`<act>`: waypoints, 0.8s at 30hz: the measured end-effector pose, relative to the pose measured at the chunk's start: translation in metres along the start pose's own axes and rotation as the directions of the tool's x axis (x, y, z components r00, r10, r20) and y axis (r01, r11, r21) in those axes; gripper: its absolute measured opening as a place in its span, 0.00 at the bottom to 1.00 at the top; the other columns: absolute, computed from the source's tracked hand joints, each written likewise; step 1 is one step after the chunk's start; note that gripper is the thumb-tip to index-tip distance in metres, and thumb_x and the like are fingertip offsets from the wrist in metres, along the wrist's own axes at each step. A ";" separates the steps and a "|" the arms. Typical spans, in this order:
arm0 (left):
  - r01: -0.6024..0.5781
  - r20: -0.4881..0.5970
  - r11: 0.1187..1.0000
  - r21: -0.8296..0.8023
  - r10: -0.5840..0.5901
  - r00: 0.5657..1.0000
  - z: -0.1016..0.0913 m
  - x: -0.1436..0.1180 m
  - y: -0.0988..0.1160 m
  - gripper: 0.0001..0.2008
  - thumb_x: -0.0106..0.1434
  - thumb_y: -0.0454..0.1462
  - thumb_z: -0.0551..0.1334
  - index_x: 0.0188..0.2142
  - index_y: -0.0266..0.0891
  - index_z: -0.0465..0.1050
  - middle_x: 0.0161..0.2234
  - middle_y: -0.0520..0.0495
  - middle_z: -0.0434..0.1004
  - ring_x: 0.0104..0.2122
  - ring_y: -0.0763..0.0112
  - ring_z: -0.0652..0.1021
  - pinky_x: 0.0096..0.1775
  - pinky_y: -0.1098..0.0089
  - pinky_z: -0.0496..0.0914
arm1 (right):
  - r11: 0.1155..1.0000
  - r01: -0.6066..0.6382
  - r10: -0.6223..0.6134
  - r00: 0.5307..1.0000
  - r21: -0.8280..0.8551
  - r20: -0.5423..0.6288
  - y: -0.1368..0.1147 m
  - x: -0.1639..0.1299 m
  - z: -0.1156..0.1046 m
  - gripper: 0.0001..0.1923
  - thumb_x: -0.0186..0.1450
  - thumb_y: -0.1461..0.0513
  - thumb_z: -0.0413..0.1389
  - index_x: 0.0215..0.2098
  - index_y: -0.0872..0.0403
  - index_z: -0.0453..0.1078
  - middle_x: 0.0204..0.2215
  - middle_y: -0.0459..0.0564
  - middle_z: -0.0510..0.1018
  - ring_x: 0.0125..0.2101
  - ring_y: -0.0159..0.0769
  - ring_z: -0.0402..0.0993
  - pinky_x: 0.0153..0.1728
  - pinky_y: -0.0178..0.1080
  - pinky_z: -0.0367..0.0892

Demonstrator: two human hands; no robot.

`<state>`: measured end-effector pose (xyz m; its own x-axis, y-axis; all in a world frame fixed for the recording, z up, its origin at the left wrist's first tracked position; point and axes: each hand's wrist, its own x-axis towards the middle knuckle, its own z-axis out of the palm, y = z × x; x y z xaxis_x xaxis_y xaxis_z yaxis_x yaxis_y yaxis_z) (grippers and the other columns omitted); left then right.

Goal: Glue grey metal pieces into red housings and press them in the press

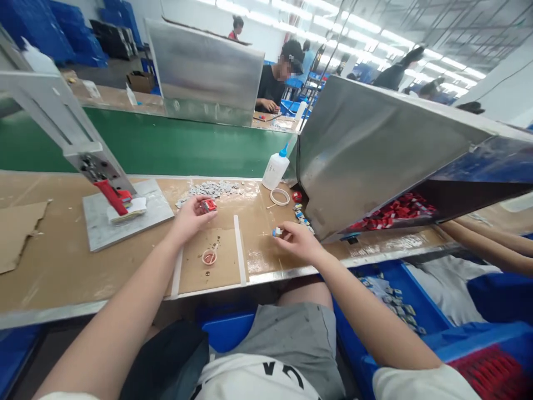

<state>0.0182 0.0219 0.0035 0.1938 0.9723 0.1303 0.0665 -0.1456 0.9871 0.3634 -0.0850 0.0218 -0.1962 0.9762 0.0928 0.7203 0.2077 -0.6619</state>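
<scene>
My left hand [192,218] is closed around a small red plastic part [209,205] and holds it above the bench. Between the thumb and fingers of my right hand [297,240] is a small blue-and-white part [277,231]. Behind my left hand lies a spread of small grey pieces [214,189]. A row of small blue, white and yellow parts [300,214] sits just beyond my right hand. On a taped cardboard sheet [227,261] between my arms stands a little cup [209,256] with reddish contents and a thin stick.
A hand press [112,194] on a metal base stands at left. A squeeze bottle [275,169] and a tape ring [279,197] are near a large metal bin [375,150] holding red parts. A green conveyor [175,141] runs behind. Another person's arms [487,241] reach in at right.
</scene>
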 end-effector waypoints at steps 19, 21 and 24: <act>-0.109 -0.063 0.994 0.024 0.110 0.992 0.022 0.003 -0.028 0.28 0.56 0.43 0.75 0.53 0.39 0.73 0.45 0.43 0.82 0.37 0.65 0.81 0.43 0.64 0.76 | 0.234 -0.091 0.040 0.996 0.968 0.084 -0.034 0.134 0.105 0.26 0.63 0.43 0.65 0.49 0.51 0.71 0.36 0.45 0.71 0.25 0.26 0.62 0.19 0.29 0.57; -0.170 -0.049 0.978 0.123 0.177 0.983 0.022 0.001 -0.023 0.24 0.57 0.42 0.74 0.52 0.40 0.75 0.46 0.43 0.82 0.39 0.64 0.81 0.44 0.64 0.76 | 0.263 -0.069 0.053 0.997 0.962 0.057 -0.036 0.133 0.106 0.25 0.64 0.44 0.65 0.49 0.51 0.73 0.31 0.43 0.66 0.27 0.28 0.62 0.20 0.30 0.58; -0.233 -0.027 0.946 0.224 0.245 0.969 0.022 -0.002 -0.018 0.21 0.58 0.40 0.72 0.51 0.41 0.77 0.48 0.42 0.81 0.41 0.62 0.81 0.44 0.63 0.76 | 0.313 -0.060 0.038 0.998 0.948 0.051 -0.041 0.131 0.110 0.24 0.65 0.42 0.63 0.48 0.51 0.74 0.25 0.40 0.57 0.23 0.28 0.56 0.20 0.30 0.53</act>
<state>0.0381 0.0189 -0.0169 0.1775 0.9116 0.3709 0.2369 -0.4053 0.8829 0.2356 0.0271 -0.0208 -0.2018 0.9790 0.0296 -0.3933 -0.0533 -0.9179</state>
